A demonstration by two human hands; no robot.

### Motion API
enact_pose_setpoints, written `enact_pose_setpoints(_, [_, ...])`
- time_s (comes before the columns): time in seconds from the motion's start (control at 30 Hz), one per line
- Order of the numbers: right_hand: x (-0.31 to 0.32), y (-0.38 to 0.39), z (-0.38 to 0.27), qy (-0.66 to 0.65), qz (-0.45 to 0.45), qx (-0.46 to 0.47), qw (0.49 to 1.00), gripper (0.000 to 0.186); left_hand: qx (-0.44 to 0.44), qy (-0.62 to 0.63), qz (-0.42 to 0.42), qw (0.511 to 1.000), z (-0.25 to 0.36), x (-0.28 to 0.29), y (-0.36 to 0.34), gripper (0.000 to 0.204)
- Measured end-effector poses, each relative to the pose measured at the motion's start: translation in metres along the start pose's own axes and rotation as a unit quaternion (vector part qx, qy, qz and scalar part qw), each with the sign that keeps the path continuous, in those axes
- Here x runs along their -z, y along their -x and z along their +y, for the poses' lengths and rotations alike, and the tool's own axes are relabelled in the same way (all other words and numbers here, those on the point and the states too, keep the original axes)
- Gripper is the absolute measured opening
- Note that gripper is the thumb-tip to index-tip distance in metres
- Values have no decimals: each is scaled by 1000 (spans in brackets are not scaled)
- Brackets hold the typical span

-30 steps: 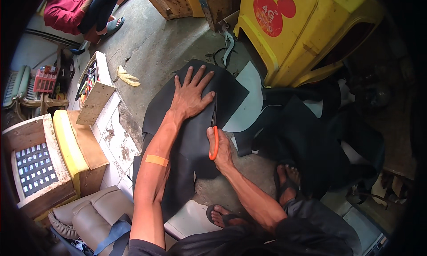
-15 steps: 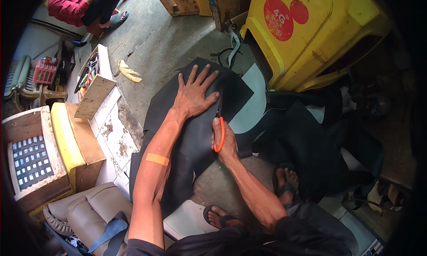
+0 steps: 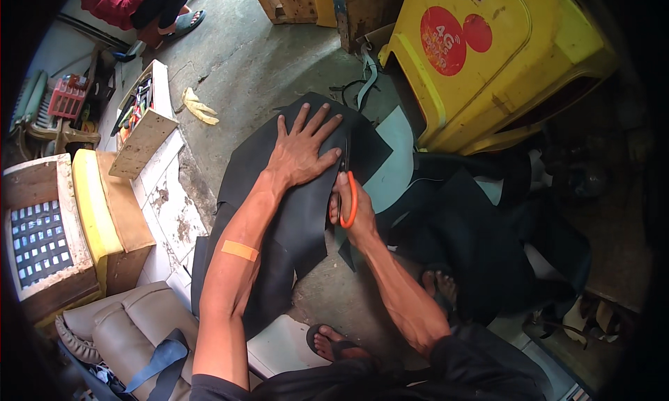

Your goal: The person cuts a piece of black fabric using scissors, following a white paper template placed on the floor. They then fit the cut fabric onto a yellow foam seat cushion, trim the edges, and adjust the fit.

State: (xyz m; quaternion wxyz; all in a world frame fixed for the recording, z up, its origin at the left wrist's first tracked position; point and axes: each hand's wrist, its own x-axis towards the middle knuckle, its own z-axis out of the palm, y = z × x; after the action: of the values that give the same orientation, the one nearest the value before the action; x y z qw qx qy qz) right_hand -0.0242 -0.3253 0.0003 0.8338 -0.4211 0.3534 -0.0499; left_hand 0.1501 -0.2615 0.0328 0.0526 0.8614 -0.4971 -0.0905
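Observation:
A black sheet, leather-like (image 3: pixel 296 223), lies spread over the floor in front of me. My left hand (image 3: pixel 301 150) rests flat on its far part, fingers spread, with an orange strip (image 3: pixel 240 250) stuck on the forearm. In my right hand (image 3: pixel 359 216) is a pair of scissors (image 3: pixel 350 199) with orange handles. Their dark blades point away from me and lie on the sheet just right of my left thumb, partly hidden against the black. Below the scissors the sheet is parted along a cut edge, and a narrow point of black material hangs beside my right wrist.
More black material (image 3: pixel 481 248) is heaped at right, by my foot. A yellow plastic stool (image 3: pixel 481 66) stands far right, near a pale sheet (image 3: pixel 390 164). Leftward are a wooden tool box (image 3: pixel 143 147), a yellow glove (image 3: pixel 199 107), wooden frames and a brown cushion (image 3: pixel 132 331). Another person sits far left.
My right hand and the scissors have moved slightly forward along the sheet, and the cut edge below them is more parted. My left hand stays flat in place. The view has shifted a little.

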Motion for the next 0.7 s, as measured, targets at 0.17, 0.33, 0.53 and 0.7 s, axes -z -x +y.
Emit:
enact_pose_setpoints(0.17, [12,-3,-14,40,-12,-32,999,52,2,2,1,1000,-1,0,1,71])
enact_pose_setpoints(0.33, [16,-15,-26,33,-36,-24,999,56,-4,-2,8,1000,-1,0,1,71])
enact_pose_setpoints(0.53, [30,-16,-46,106,-63,-50,991,52,-1,-1,3,1000,-1,0,3,71])
enact_pose_setpoints(0.7, [43,-34,-59,82,-118,-35,989,59,-1,-4,1,1000,0,0,0,70])
